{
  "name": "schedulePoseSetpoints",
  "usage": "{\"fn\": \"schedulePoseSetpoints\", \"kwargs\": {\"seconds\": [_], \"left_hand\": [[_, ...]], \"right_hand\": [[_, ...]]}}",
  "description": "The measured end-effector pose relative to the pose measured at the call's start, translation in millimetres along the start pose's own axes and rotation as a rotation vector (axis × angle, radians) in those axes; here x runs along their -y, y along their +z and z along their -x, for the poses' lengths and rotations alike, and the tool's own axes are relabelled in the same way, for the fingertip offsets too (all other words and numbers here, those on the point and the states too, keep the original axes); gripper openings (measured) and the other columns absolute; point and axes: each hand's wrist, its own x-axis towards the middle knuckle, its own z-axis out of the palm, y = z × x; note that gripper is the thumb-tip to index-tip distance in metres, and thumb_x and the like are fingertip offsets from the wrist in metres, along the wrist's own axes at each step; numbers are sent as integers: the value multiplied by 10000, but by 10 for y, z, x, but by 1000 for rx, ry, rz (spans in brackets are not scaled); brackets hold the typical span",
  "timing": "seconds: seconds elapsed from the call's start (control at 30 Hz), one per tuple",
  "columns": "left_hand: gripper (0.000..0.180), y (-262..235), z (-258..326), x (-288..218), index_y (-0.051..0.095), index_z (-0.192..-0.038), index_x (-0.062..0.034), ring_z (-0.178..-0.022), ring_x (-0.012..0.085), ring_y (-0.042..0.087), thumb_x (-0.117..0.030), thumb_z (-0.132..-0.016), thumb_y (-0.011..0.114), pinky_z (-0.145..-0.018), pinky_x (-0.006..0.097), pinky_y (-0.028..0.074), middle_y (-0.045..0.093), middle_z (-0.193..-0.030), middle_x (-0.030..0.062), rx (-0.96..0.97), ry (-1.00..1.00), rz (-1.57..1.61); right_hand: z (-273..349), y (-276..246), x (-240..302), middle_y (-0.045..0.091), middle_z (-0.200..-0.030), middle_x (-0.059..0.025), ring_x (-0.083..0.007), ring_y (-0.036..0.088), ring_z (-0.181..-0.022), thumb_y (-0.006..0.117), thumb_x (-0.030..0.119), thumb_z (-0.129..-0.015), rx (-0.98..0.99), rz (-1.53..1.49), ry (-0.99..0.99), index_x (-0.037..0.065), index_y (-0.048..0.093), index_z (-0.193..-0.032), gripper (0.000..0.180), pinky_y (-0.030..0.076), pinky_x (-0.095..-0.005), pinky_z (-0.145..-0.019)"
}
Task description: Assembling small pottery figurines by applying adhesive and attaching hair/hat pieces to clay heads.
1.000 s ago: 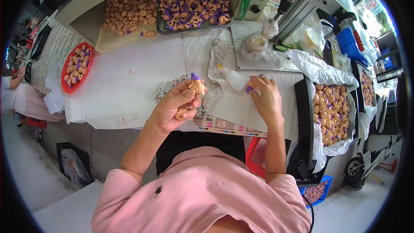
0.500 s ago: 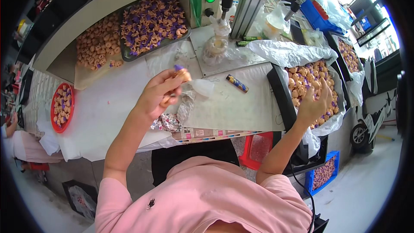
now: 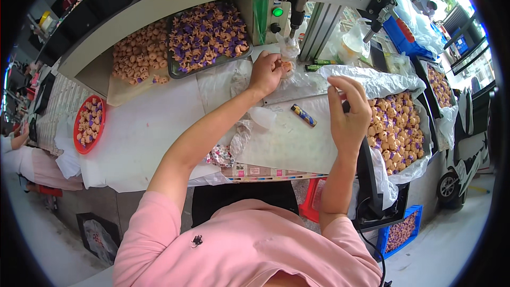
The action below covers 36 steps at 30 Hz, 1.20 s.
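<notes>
White paper is covering the bench (image 3: 143,133) where I am working. I am reaching my left hand (image 3: 267,73) forward, arm stretched out, fingers closed around a small orange sweet (image 3: 287,66) beside the sealing machine (image 3: 313,0). I am holding my right hand (image 3: 348,114) raised and upright, fingers loosely curled and holding nothing, just beside the lined tray of sweets (image 3: 396,130). A small dark lighter (image 3: 303,115) is lying between my hands; a red plate (image 3: 87,124) is sitting far left.
</notes>
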Motion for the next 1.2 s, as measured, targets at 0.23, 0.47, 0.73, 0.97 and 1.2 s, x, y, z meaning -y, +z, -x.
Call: {"fn": "schedulePoseSetpoints", "kwargs": {"seconds": [0.23, 0.47, 0.73, 0.97, 1.2], "left_hand": [[188, -53, 86, -60, 553, -894, 11, -805, 329, 572, -50, -757, 666, -681, 392, 465, 532, -905, 150, -16, 171, -132], [277, -25, -28, -2, 498, -772, 3, -700, 347, 549, -151, -785, 727, -616, 402, 434, 536, -745, 165, -57, 307, -199], [289, -145, 100, -52, 464, -951, -20, -674, 191, 537, -68, -785, 697, -562, 335, 421, 534, -777, 85, 64, 33, 223], [179, -923, 472, -365, 461, -1053, -66, -785, 119, 563, -52, -903, 558, -480, 229, 410, 557, -1057, 90, 248, -722, 1004], [260, -1270, 1264, -484, 540, -1164, -33, -855, 132, 572, -104, -924, 608, -619, 224, 492, 546, -1077, 93, -137, -824, 1873]], "right_hand": [[-1006, 479, 162, 686, -962, -96, -186, 640, -851, 666, 51, -826, -440, 18, -569, 45, 690, -1031, 207, 496, -277, -762], [-1977, 425, 778, 662, -957, -185, -228, 629, -855, 701, 304, -814, 176, -304, 52, -44, 500, -1237, 583, 493, -315, -761], [-1253, -44, 620, 652, -730, -88, -177, 578, -607, 636, 175, -874, 48, -512, -747, -24, 618, -875, 199, 443, -284, -664], [-107, 145, 136, 593, -1190, -212, -377, 530, -1135, 724, 114, -763, -149, -351, -245, -63, 523, -1247, 554, 403, -413, -982], [834, 881, -44, 627, -1081, -145, -332, 546, -1008, 717, 69, -765, 417, 24, 17, 28, 647, -1062, 308, 437, -411, -882]]}}
